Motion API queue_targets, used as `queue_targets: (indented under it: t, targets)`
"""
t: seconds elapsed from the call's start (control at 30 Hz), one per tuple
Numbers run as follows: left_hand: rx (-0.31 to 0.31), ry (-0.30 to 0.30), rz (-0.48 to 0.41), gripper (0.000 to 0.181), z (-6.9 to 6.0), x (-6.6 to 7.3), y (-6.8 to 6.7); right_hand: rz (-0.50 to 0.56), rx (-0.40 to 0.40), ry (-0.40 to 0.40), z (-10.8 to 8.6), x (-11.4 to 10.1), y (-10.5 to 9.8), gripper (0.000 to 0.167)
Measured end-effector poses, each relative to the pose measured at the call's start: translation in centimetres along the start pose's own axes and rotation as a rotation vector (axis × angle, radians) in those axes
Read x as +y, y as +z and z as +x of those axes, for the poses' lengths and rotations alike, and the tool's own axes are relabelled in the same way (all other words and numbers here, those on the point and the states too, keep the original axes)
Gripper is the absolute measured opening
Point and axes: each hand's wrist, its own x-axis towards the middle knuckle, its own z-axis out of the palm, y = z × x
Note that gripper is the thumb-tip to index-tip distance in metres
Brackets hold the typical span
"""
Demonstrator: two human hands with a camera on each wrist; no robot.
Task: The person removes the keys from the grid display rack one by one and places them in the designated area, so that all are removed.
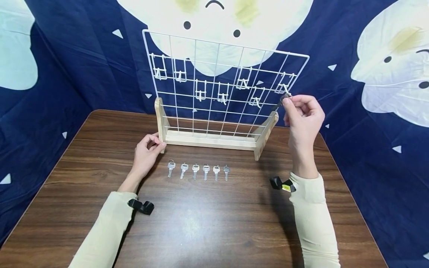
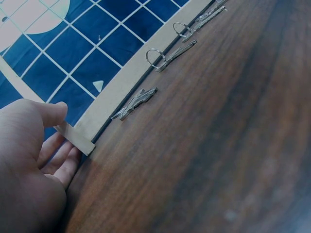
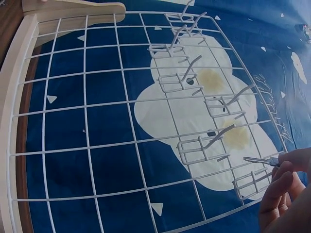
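Note:
A white wire grid rack point(image 1: 217, 108) stands upright in a wooden stand point(image 1: 211, 142), with several white hooks point(image 1: 242, 84) hung across its upper half. My left hand point(image 1: 146, 154) grips the stand's left foot point(image 2: 77, 138), thumb in front and fingers behind. My right hand point(image 1: 305, 119) is raised at the rack's right side and pinches a key point(image 3: 262, 160) between thumb and fingers. That key is close to the rightmost hook point(image 1: 283, 88); whether they touch I cannot tell. On the table, several silver keys point(image 1: 206, 172) with small rings lie in a row before the stand.
The brown wooden table point(image 1: 201, 230) reaches back to a dark blue cloth point(image 1: 90, 48) printed with white clouds, which hangs behind and at both sides. A black wrist camera point(image 1: 142, 206) sits on the left sleeve, another point(image 1: 281, 184) on the right.

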Motion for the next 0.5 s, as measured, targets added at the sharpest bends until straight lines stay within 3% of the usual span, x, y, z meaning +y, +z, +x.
queue_targets:
  t: [0.27, 0.5]
  targets:
    - [0.002, -0.01, -0.003, 0.023, 0.0, 0.1, 0.0, 0.016, 0.001, 0.048, -1.1, -0.1, -0.1, 0.014]
    - [-0.002, -0.013, -0.014, 0.021, 0.0, 0.0, 0.0, -0.046, -0.028, 0.082, -2.2, 0.2, -0.5, 0.015]
